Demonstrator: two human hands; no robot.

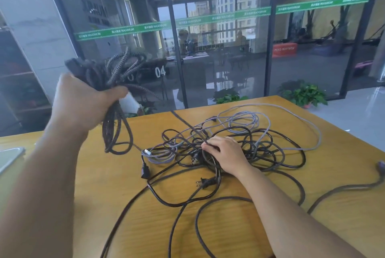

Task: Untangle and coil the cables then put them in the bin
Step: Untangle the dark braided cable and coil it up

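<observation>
My left hand (83, 99) is raised above the table's left side and grips a bundle of loops of a dark braided cable (112, 74). The rest of that braided cable (208, 203) trails down across the front of the wooden table (116, 174). In the middle lies a tangle of thin black power cables (277, 153) with plugs and a grey cable (300, 124). My right hand (225, 155) rests on the tangle, fingers curled around black strands at its centre. No bin is clearly in view.
A pale flat object (10, 157) sits at the table's left edge. Potted plants (302, 93) stand on the floor behind the table, in front of a glass wall. A shelf unit (18, 74) is at far left.
</observation>
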